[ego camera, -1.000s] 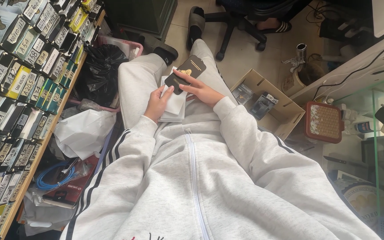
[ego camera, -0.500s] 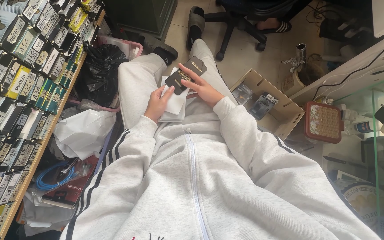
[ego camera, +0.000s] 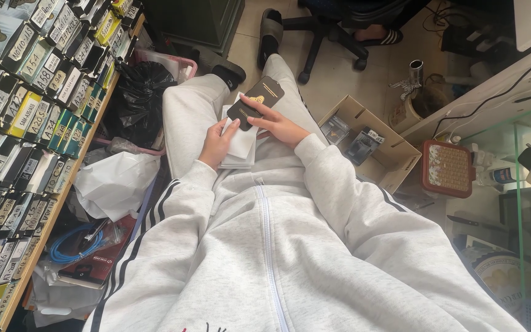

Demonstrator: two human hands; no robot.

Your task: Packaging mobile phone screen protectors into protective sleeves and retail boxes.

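Observation:
I sit in a light grey tracksuit with my legs stretched out. My left hand [ego camera: 216,143] rests on a stack of white flat packets [ego camera: 241,142] lying on my lap and holds it from the left side. My right hand [ego camera: 278,125] grips a flat black packet with a gold emblem [ego camera: 258,100] above the top of the stack, thumb on its lower edge. The black packet is tilted, its far end pointing up and right.
A shelf of labelled small boxes [ego camera: 26,104] runs along the left. Beside it lie a black bag [ego camera: 139,98], a white bag [ego camera: 115,181] and a blue cable [ego camera: 75,243]. An open cardboard box [ego camera: 370,144] stands right of my legs. An office chair base [ego camera: 333,31] is ahead.
The black packet in my right hand has turned and lifted a little, from lying across the stack to tilting up and right. My left hand has stayed on the white stack.

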